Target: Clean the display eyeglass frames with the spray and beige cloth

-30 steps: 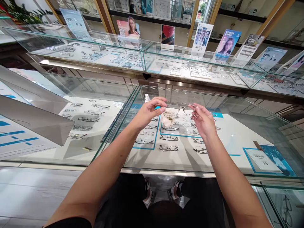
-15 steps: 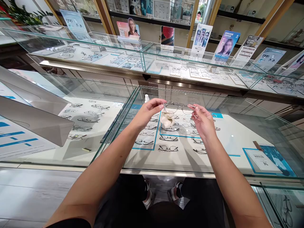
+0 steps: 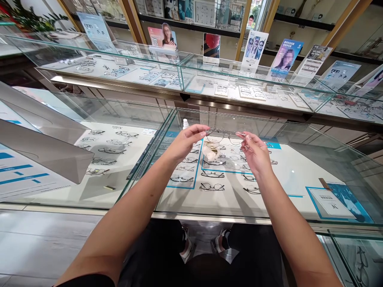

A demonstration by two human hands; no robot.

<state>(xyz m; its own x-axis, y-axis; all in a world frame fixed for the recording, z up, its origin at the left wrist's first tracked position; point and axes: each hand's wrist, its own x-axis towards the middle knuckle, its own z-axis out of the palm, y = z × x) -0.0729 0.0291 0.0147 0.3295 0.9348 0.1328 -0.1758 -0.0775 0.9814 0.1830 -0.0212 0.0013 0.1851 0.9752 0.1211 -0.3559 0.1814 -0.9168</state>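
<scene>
A pair of thin-framed eyeglasses (image 3: 226,134) is held level above the glass counter, between my two hands. My left hand (image 3: 191,139) pinches its left end between thumb and fingers. At the right end, the fingers of my right hand (image 3: 254,150) are closed on the frame. Just below the eyeglasses lies a crumpled pale cloth (image 3: 210,153). A white bottle (image 3: 185,123) stands behind my left hand, partly hidden by it. Rows of other glasses, such as a dark round pair (image 3: 212,186), show through the counter glass below.
White printed stands (image 3: 44,147) rise at the left on the glass counter (image 3: 287,155). Behind it, a second glass case (image 3: 209,104) carries several upright cards, including a blue one (image 3: 285,57). A potted plant (image 3: 30,20) is at the far left.
</scene>
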